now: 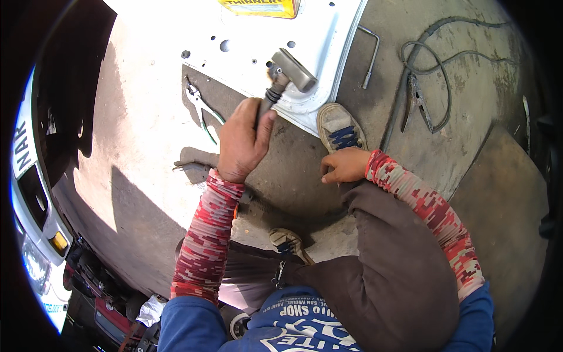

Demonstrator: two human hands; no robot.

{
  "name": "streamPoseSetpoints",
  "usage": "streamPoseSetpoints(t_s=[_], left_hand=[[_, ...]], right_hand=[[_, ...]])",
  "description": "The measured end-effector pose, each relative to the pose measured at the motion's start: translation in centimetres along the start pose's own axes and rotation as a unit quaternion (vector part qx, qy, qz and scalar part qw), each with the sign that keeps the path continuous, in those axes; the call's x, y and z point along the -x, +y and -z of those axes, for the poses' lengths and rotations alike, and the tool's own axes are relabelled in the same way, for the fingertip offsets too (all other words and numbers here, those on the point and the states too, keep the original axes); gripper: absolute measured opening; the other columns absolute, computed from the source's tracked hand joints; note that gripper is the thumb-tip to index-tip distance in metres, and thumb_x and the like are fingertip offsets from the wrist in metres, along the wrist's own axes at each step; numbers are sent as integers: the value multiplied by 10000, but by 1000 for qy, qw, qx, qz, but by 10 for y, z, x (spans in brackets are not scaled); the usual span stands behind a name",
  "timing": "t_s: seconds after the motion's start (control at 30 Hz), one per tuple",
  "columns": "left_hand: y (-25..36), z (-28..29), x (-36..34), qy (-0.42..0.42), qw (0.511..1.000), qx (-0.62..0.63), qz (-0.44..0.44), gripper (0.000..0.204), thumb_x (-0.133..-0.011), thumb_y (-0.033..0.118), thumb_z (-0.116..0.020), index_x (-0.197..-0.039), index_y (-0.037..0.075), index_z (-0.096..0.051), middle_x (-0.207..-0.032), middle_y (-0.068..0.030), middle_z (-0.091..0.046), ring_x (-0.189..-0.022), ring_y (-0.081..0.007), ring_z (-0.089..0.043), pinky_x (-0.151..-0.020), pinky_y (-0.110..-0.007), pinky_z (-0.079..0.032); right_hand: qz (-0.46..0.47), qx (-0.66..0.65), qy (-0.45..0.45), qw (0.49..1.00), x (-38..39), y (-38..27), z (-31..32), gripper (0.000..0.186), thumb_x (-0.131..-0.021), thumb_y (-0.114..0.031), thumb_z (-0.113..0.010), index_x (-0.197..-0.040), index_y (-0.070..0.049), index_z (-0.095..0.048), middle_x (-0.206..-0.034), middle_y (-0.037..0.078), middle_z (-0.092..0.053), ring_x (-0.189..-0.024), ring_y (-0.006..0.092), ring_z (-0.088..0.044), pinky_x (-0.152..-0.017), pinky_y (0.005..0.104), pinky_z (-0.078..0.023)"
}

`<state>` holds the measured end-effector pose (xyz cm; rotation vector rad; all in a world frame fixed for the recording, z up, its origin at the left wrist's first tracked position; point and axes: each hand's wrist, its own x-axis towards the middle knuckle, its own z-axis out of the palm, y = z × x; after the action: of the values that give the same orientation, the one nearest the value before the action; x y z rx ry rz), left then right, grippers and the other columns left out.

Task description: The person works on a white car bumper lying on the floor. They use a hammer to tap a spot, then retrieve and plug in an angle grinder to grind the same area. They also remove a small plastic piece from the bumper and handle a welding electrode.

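Note:
My left hand (245, 141) is closed round the handle of a hammer (295, 69). The hammer's blunt metal head is raised over the near edge of a white metal panel (319, 50) with several holes, apparently a vehicle door. My right hand (346, 165) rests at my bent knee, its fingers curled in and nothing visible in them. The tan shoe (337, 126) just beyond that hand is by the panel's near right corner. Left of the hammer lie pliers (198, 104) with pale handles, partly over the panel's shadow.
A yellow can (261, 8) stands on the panel. To its right lie an L-shaped wrench (370, 58), a cable (443, 23) and a metal clamp (417, 100). A dark tool (196, 166) lies left of my left wrist. A white vehicle's front (56, 234) is at far left.

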<state>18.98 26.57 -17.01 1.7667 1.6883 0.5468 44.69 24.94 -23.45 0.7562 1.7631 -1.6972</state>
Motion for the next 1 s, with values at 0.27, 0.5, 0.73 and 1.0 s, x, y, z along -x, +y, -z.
streamPoseSetpoints(t_s=[0.27, 0.5, 0.73, 1.0], left_hand=[[3, -25, 11, -222, 969, -9, 104, 334, -979, 338, -635, -1045, 13, -593, -784, -245, -667, -791, -475, -662, -689, -527, -503], [-6, -39, -12, -176, 967, 26, 184, 379, -974, 363, -622, -1023, -13, -616, -879, -285, -688, -890, -494, -666, -764, -547, -513], [-18, -39, 4, -121, 964, -40, 232, 383, -951, 365, -652, -966, -13, -597, -821, -285, -665, -828, -499, -651, -723, -540, -497], [-50, -29, 86, -114, 956, 17, 270, 385, -927, 326, -664, -1065, -32, -629, -835, -279, -673, -794, -476, -665, -734, -523, -510]], right_hand=[[-6, 12, -34, 999, 3, -9, 9, 511, -928, -481, -633, -1234, -77, -697, -1167, 180, -727, -1156, 374, -661, -1006, 448, -491], [-14, 9, -42, 999, 1, -13, 12, 522, -931, -491, -622, -1253, -86, -695, -1180, 171, -726, -1170, 363, -658, -1020, 445, -484], [4, -14, -24, 1000, 3, -12, 8, 452, -963, -413, -630, -1242, -59, -668, -1052, 147, -755, -1000, 292, -725, -911, 400, -527], [-13, -55, -46, 997, 2, -15, 8, 462, -951, -434, -624, -1231, -71, -686, -1014, 137, -761, -992, 283, -726, -903, 396, -531]])
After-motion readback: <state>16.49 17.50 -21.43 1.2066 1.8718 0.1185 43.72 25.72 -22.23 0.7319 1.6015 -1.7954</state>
